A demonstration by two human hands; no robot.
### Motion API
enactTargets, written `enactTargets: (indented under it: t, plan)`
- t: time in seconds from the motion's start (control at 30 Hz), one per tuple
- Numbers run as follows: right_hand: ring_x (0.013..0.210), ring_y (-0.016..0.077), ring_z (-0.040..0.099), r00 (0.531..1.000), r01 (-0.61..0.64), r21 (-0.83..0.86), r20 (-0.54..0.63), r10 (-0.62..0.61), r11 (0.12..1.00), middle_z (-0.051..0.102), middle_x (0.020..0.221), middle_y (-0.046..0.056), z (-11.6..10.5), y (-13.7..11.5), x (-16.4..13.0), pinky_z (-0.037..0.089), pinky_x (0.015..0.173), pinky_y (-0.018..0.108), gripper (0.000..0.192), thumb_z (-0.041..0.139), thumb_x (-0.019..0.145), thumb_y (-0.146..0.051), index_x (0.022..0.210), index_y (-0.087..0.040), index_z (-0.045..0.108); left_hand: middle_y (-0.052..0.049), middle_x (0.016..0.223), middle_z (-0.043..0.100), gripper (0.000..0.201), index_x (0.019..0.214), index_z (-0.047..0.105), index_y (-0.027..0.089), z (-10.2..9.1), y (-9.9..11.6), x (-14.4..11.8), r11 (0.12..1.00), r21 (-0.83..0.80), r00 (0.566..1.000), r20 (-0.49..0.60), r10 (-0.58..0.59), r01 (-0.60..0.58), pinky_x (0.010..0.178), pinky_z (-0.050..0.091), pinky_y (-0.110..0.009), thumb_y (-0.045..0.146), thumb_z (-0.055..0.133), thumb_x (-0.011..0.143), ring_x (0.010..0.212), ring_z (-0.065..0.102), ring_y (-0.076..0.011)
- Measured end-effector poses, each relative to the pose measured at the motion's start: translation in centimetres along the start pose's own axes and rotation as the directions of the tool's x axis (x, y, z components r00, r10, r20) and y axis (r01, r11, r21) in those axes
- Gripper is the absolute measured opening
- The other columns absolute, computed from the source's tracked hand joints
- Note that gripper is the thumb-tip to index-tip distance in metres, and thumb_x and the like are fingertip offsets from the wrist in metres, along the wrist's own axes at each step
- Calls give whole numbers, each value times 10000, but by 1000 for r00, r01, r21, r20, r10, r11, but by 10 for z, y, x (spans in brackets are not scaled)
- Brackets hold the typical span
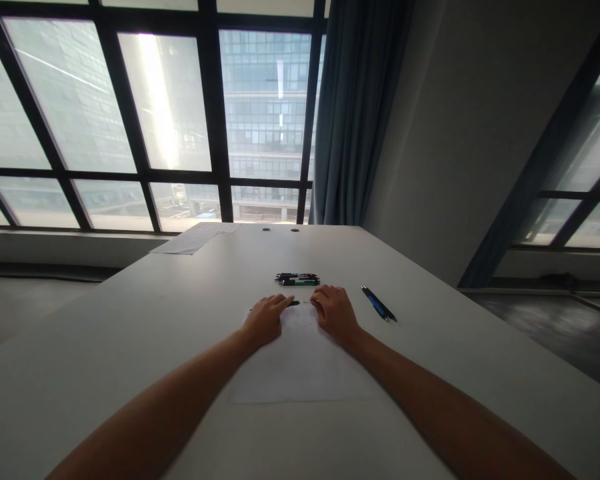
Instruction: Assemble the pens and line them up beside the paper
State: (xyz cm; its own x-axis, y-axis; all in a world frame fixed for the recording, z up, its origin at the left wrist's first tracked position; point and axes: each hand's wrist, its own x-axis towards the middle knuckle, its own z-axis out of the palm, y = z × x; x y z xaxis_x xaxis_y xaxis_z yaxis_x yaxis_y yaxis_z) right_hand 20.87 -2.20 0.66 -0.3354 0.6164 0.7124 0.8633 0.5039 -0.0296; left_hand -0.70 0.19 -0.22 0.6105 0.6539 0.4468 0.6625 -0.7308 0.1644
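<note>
Head view, pen (294, 303) btwn hands (264, 322)

The 1 head-worn camera looks forward and down along the white table (130, 313) toward the windows (180, 113).

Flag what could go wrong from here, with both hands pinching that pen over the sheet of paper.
1. The left hand and right hand grip one dark pen at its ends; a small part might slip free and roll across the table.
2. Both hands rest on the loose paper, so it could slide or crease.
3. The pile of pens lies just beyond the fingers and could be knocked.
</note>
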Motion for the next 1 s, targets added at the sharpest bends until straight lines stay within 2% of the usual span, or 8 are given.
enactTargets:
  t: [0.4,0.8,1.0]
  plan:
    - [877,191,552,1000,3,-5,5,-3,1000,639,952,67,0,1,0,344,824,343,149,529,884,-76,833,-164,639,-88,1152,651,739,1366,516,199,-2,1,1,1000,11,1000,21,1,-1,948,500,-392,-19,481,660,1028,610,-240]
    - [877,196,547,995,95,-64,19,-94,993,649,968,68,2,-1,1,327,840,350,138,545,884,-68,863,-157,649,-85,1183,645,714,1382,501,167,-4,3,2,999,45,998,70,-5,2,972,485,-381,4,484,687,1066,601,-239]
    - [883,205,549,998,63,-76,26,-61,995,647,961,73,2,-2,2,321,835,358,134,553,867,-66,842,-157,649,-88,1187,639,731,1382,502,182,-4,4,3,999,52,996,84,4,-9,985,483,-383,3,490,673,1077,595,-237]
